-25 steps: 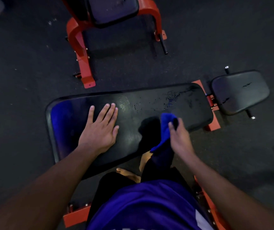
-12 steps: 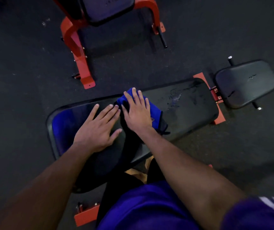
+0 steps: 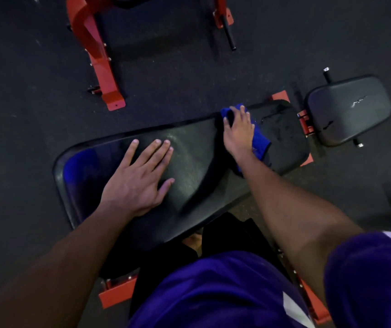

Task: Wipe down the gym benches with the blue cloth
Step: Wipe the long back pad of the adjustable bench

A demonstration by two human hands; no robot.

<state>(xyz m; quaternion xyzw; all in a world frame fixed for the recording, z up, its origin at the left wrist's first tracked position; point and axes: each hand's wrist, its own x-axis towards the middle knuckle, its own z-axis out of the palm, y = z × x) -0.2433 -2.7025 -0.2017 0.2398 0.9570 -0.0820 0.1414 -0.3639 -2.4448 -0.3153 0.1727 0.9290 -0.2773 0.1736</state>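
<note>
Left hand (image 3: 140,181) flat, fingers spread, right hand (image 3: 238,132) palm-down, arm outstretched

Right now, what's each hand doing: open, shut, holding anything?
Left hand: open, flat on the bench pad.
Right hand: open, pressing the blue cloth onto the pad.

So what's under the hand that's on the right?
The right hand presses flat on a crumpled blue cloth, which pokes out past its fingers and wrist. Under that lies the long black padded bench. The pad beneath the cloth is covered, so nothing shows there.
</note>
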